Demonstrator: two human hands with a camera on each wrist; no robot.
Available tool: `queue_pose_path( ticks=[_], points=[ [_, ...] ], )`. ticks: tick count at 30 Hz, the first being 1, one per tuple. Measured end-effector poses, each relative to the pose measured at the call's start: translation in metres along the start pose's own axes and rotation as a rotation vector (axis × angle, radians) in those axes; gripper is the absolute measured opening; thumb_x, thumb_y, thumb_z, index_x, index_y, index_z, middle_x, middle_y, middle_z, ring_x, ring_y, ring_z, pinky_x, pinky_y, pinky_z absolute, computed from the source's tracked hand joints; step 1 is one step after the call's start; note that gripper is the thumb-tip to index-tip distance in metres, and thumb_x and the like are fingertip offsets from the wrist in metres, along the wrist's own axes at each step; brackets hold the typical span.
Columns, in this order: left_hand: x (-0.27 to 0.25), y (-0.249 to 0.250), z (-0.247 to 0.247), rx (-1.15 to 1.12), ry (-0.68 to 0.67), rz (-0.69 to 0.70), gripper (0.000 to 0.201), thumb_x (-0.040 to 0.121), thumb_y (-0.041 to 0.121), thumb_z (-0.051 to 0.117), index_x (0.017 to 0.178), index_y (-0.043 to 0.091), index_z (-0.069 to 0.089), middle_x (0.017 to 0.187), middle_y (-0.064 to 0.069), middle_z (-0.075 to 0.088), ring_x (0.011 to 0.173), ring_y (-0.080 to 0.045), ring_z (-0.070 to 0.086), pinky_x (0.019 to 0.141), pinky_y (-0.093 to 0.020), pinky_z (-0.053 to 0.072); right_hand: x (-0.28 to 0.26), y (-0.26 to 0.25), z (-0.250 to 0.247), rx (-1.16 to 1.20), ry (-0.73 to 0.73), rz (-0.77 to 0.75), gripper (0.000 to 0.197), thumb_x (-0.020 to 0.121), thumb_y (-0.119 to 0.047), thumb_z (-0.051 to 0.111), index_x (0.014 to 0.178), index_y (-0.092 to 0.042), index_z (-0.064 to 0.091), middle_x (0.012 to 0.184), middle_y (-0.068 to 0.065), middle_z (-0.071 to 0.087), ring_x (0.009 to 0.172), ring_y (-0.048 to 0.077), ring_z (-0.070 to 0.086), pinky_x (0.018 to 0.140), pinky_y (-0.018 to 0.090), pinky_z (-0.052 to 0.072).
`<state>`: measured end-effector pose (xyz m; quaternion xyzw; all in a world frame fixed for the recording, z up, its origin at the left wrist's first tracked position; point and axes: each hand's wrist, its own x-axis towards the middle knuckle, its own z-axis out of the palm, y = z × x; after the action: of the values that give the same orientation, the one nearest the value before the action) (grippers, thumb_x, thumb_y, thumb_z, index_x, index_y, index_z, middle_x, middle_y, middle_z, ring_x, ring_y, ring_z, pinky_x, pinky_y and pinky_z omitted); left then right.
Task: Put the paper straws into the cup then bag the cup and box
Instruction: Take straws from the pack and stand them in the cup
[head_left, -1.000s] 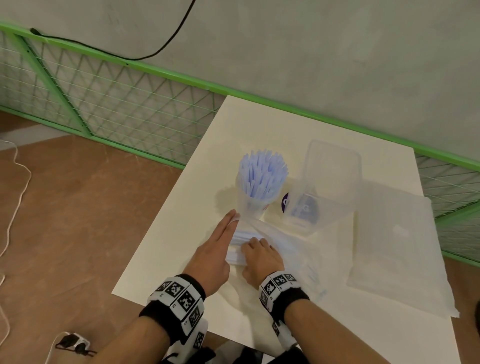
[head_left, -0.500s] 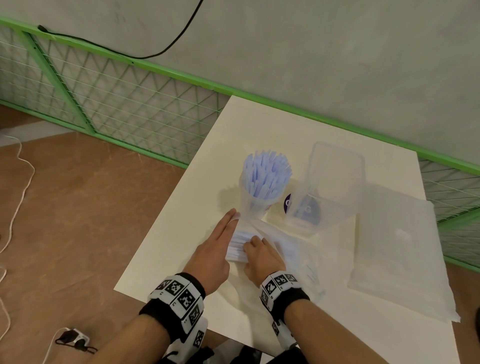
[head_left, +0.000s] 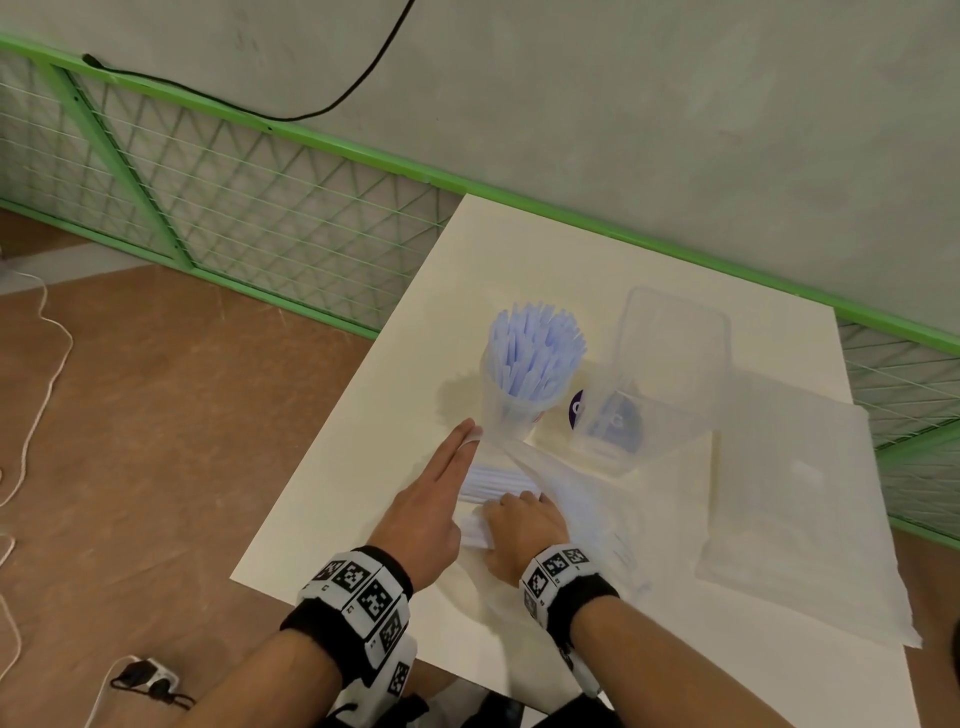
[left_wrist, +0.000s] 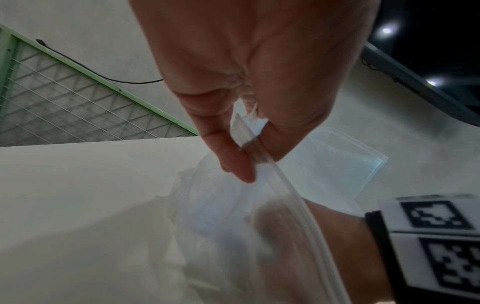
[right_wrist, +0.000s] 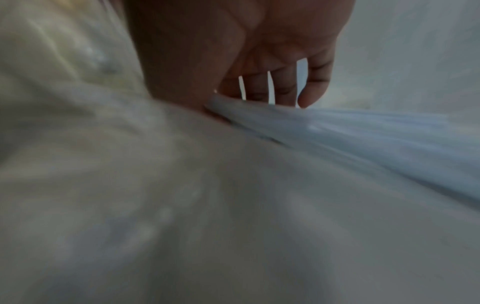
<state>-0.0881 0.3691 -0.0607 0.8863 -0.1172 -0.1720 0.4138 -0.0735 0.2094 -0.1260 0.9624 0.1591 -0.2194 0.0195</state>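
Note:
A clear cup (head_left: 511, 410) packed with pale blue straws (head_left: 535, 353) stands mid-table. Just right of it is a clear plastic box (head_left: 670, 374), also seen in the left wrist view (left_wrist: 337, 164). In front of the cup lies a clear zip bag (head_left: 582, 499) with a bundle of white paper straws (head_left: 493, 480) at its mouth. My left hand (head_left: 441, 488) pinches the bag's zip edge (left_wrist: 283, 181) between thumb and finger (left_wrist: 233, 162). My right hand (head_left: 517, 522) reaches into the bag, and its fingers (right_wrist: 311, 90) curl round the straw bundle (right_wrist: 337, 127).
A stack of large clear bags (head_left: 800, 509) lies flat on the right side of the white table (head_left: 519, 260). The table's left edge drops to a brown floor with cables. A green mesh fence (head_left: 260, 208) and a grey wall run behind.

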Motion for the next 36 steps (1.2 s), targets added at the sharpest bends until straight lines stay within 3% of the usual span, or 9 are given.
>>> queue_pose_path(
  ticks=[5,7,11,14,19,23,27,32,36],
  points=[
    [0.0,-0.004,-0.001,-0.002,0.012,-0.004,0.106,0.073,-0.019,0.043,0.155,0.04,0.011,0.153,0.042,-0.01,0.122,-0.004,0.05,0.088,-0.027,0.052,-0.021,0.017,-0.008,0.403,0.091,0.047,0.03,0.091,-0.037,0.054,0.113,-0.017,0.049,0.102,0.01,0.066,0.096,0.029,0.06,0.077,0.03,0.04],
    [0.002,-0.004,0.0,-0.003,0.016,-0.001,0.106,0.073,-0.02,0.042,0.155,0.039,0.011,0.153,0.042,-0.009,0.123,-0.005,0.05,0.089,-0.028,0.052,-0.03,0.024,-0.012,0.506,0.176,0.084,0.02,0.09,-0.048,0.054,0.084,-0.029,0.05,0.08,0.002,0.063,0.077,0.022,0.06,0.068,0.029,0.041],
    [0.005,-0.003,0.001,-0.009,0.026,0.005,0.104,0.074,-0.019,0.043,0.155,0.039,0.012,0.154,0.041,-0.008,0.125,-0.006,0.049,0.085,-0.017,0.048,-0.048,0.022,-0.019,1.001,0.406,0.203,0.051,0.088,-0.047,0.066,0.051,-0.022,0.042,0.05,-0.006,0.042,0.048,0.009,0.037,0.054,0.022,0.032],
    [0.008,-0.003,0.003,-0.012,0.028,0.007,0.104,0.074,-0.019,0.044,0.155,0.037,0.013,0.155,0.039,-0.006,0.128,-0.007,0.048,0.075,-0.004,0.039,-0.058,0.018,-0.026,1.215,0.485,0.271,0.033,0.081,-0.034,0.076,0.067,-0.009,0.06,0.061,0.007,0.055,0.056,0.009,0.047,0.059,0.023,0.04],
    [0.009,-0.005,0.006,-0.014,0.015,0.007,0.103,0.075,-0.019,0.045,0.155,0.037,0.012,0.154,0.04,-0.007,0.128,-0.006,0.048,0.071,0.001,0.037,-0.066,0.023,-0.024,1.069,0.474,0.378,0.032,0.076,-0.034,0.076,0.073,-0.006,0.062,0.072,0.01,0.062,0.066,0.022,0.057,0.063,0.032,0.048],
    [0.008,-0.006,0.007,0.002,0.016,0.014,0.103,0.074,-0.017,0.046,0.155,0.036,0.012,0.155,0.04,-0.007,0.121,-0.007,0.052,0.072,-0.008,0.043,-0.074,0.025,-0.029,1.084,0.481,0.44,0.038,0.078,-0.037,0.072,0.055,-0.014,0.053,0.053,-0.001,0.052,0.051,0.013,0.046,0.056,0.024,0.042],
    [0.008,-0.005,0.007,0.028,0.01,0.028,0.102,0.074,-0.016,0.046,0.155,0.036,0.011,0.155,0.039,-0.008,0.117,-0.009,0.055,0.075,-0.023,0.051,-0.084,0.025,-0.033,1.188,0.467,0.438,0.03,0.085,-0.038,0.067,0.07,-0.012,0.068,0.073,0.006,0.069,0.07,0.019,0.062,0.066,0.028,0.049],
    [0.008,-0.005,0.007,0.051,-0.004,0.034,0.102,0.076,-0.015,0.047,0.156,0.036,0.01,0.154,0.041,-0.01,0.113,-0.009,0.056,0.074,-0.027,0.053,-0.088,0.036,-0.025,1.019,0.305,0.473,0.041,0.082,-0.035,0.061,0.052,-0.016,0.041,0.047,-0.005,0.044,0.046,0.011,0.039,0.052,0.028,0.036],
    [0.009,-0.002,0.009,0.059,-0.01,0.038,0.102,0.076,-0.015,0.047,0.156,0.036,0.01,0.153,0.041,-0.011,0.113,-0.01,0.056,0.074,-0.029,0.054,-0.089,0.043,-0.03,1.048,0.345,0.517,0.039,0.077,-0.041,0.06,0.057,-0.009,0.05,0.052,0.001,0.053,0.048,0.016,0.049,0.051,0.028,0.044]
  ],
)
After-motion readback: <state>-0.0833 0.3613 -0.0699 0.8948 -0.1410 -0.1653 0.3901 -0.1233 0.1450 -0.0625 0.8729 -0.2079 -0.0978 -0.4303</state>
